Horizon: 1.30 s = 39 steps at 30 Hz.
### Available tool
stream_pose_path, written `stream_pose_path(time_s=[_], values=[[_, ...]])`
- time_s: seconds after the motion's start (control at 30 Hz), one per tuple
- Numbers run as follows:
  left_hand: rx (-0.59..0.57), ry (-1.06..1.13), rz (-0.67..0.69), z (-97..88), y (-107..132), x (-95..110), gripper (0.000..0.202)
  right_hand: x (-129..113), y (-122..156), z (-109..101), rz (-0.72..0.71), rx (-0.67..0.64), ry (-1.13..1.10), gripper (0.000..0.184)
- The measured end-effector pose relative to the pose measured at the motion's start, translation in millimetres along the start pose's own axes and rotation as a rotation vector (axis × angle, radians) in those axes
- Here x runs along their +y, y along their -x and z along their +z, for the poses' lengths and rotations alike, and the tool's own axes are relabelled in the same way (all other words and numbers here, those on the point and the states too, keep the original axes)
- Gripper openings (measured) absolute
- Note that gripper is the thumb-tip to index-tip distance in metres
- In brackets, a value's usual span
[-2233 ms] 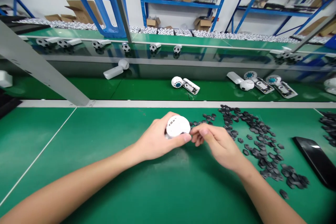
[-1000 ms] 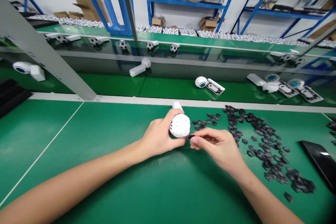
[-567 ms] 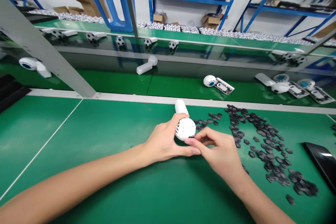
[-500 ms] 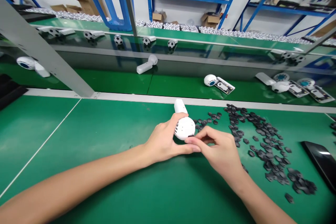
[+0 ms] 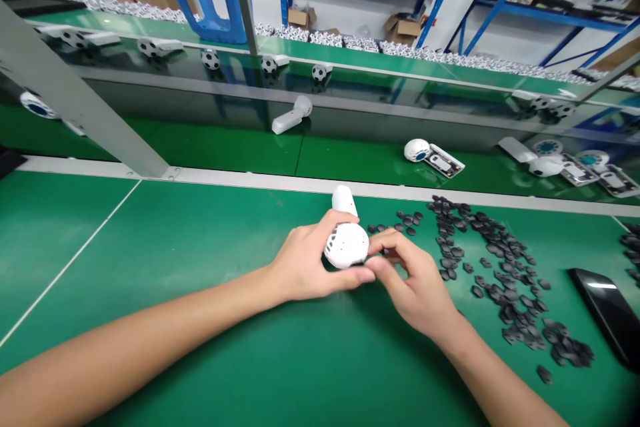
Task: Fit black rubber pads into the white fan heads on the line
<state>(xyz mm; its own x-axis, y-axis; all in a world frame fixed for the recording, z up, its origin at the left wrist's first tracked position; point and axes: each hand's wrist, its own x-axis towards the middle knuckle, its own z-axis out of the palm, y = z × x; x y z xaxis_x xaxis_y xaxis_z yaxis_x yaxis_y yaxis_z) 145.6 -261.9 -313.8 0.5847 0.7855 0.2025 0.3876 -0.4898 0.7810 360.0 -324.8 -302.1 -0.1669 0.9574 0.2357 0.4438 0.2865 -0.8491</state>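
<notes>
A white handheld fan (image 5: 346, 245) with a round head and a short handle is held above the green table. My left hand (image 5: 306, 260) wraps round the head from the left, thumb and fingers on opposite sides, with the handle pointing away from me. At the head's lower right edge, the closed fingertips of my right hand (image 5: 417, 287) touch the rim. A dark bit shows under the rim there, but what the fingertips pinch is hidden. Small black angular plastic pieces (image 5: 517, 310) lie scattered to the right of my right hand.
A black phone-like slab (image 5: 607, 313) lies at the right edge. Beyond the pale rail (image 5: 280, 183), a conveyor (image 5: 225, 150) carries a white fan (image 5: 293, 115) and an opened fan (image 5: 434, 157). A grey post (image 5: 85, 93) slants up at left. Football-patterned fans (image 5: 269, 65) stand behind.
The right fingertips have shifted from below the fan head to its right side, and the black piece at the rim shows less. The fan head has moved slightly left, and the view has turned a little.
</notes>
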Motion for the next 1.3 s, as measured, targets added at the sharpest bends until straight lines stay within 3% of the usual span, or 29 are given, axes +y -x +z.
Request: stream_pose_path(time_s=[0.07, 0.13, 0.3, 0.5, 0.7, 0.8, 0.93, 1.13, 1.3], values=[[0.027, 0.018, -0.002, -2.1, 0.6, -2.2, 0.061, 6.8, -4.5, -11.4, -0.031, -0.033, 0.029, 0.028], [0.052, 0.027, 0.023, -3.8, 0.8, -4.3, 0.058, 16.8, -10.7, -21.9, 0.0, 0.019, 0.145, 0.034], [0.109, 0.108, 0.09, -9.7, -3.1, -6.2, 0.048, 43.6, -22.1, -30.3, 0.051, 0.048, 0.529, 0.026], [0.142, 0.235, 0.044, -13.7, -7.4, -5.8, 0.043, 52.4, -29.4, -22.5, 0.067, 0.018, 0.694, 0.02], [0.191, 0.348, -0.07, -5.9, -2.5, -8.7, 0.054, 47.9, -36.5, -15.1, 0.038, 0.086, 0.532, 0.023], [0.141, 0.467, -0.123, 2.0, 2.0, -12.1, 0.056, 41.5, -33.1, -12.7, 0.179, 0.106, 0.196, 0.026], [0.031, 0.478, -0.108, 7.4, 2.3, -14.8, 0.054, 28.1, -24.8, -9.1, 0.354, 0.032, -0.22, 0.032], [-0.019, 0.362, -0.118, 7.1, 0.4, -15.9, 0.05, 9.8, -14.7, -3.9, 0.35, -0.042, -0.269, 0.025], [-0.062, 0.238, -0.004, 10.9, 3.1, -16.8, 0.05, 6.2, -9.7, 2.0, 0.359, -0.058, -0.223, 0.022]])
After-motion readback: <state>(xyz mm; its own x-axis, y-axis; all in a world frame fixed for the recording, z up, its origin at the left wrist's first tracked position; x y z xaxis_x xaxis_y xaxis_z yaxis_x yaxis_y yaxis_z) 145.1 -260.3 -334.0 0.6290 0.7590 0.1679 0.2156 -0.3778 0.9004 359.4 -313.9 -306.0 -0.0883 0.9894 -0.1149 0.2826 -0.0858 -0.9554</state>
